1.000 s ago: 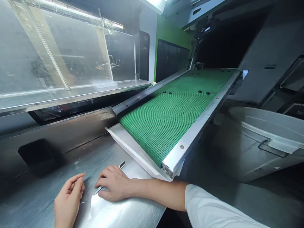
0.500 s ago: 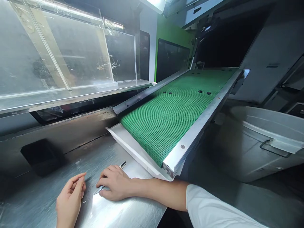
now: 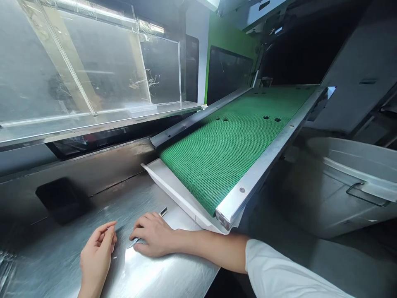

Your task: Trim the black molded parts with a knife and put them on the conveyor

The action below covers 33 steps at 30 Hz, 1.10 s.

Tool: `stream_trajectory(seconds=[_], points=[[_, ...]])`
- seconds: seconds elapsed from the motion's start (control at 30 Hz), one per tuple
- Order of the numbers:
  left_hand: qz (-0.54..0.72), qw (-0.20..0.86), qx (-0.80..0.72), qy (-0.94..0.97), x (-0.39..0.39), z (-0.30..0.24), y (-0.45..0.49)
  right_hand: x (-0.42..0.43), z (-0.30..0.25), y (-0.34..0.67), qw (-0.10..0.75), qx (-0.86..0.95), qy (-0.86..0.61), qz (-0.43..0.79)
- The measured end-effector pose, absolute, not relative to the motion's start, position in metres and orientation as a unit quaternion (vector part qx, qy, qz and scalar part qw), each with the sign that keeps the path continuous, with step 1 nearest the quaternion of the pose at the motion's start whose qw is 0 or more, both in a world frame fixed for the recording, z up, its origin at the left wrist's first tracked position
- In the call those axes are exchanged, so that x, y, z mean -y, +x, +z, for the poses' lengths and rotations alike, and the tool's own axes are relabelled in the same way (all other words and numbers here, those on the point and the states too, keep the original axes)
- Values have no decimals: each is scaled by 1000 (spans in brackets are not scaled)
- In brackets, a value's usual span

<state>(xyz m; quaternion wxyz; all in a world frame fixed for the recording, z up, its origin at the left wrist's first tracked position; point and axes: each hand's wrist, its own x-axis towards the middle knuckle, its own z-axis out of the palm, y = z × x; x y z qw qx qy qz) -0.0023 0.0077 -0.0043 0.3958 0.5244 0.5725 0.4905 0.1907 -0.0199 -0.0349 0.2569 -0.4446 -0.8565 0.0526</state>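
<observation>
R hand (image 3: pixel 153 236) lies palm-down on the steel table (image 3: pixel 161 277), fingers bent over a slim tool (image 3: pixel 163 212). The tool's dark-and-white end pokes out behind the knuckles and its thin metal tip shows at the fingertips. Can't tell if the tool is gripped or just covered. L hand (image 3: pixel 97 256) is just beside it, resting on its edge, fingers loosely half-curled w/ nothing in it. Writing: only faint marks on the dark strip (image 3: pixel 89 140) under the clear acrylic guard (image 3: pixel 93 74), too small to read. The green conveyor belt (image 3: pixel 229 145) slopes down toward the table betw. metal side rails, w/ a few small black parts (image 3: pixel 266 117) well up it. A white chute (image 3: pixel 173 188) sits at the belt's low end, near the R hand. A grey bin (image 3: pixel 350 182) w/ a wire handle is off to the right, and a dark rectangular opening (image 3: pixel 62 198) is in the panel behind the L hand. White sleeve (image 3: pixel 285 273) on the R arm.
</observation>
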Motion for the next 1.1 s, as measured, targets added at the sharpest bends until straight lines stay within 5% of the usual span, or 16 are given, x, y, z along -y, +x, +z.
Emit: stream_trajectory(seconds=[1.1], points=[[507, 394, -558, 526, -8, -5, 0, 20, -35, 191, 273, 853, -440, 62]])
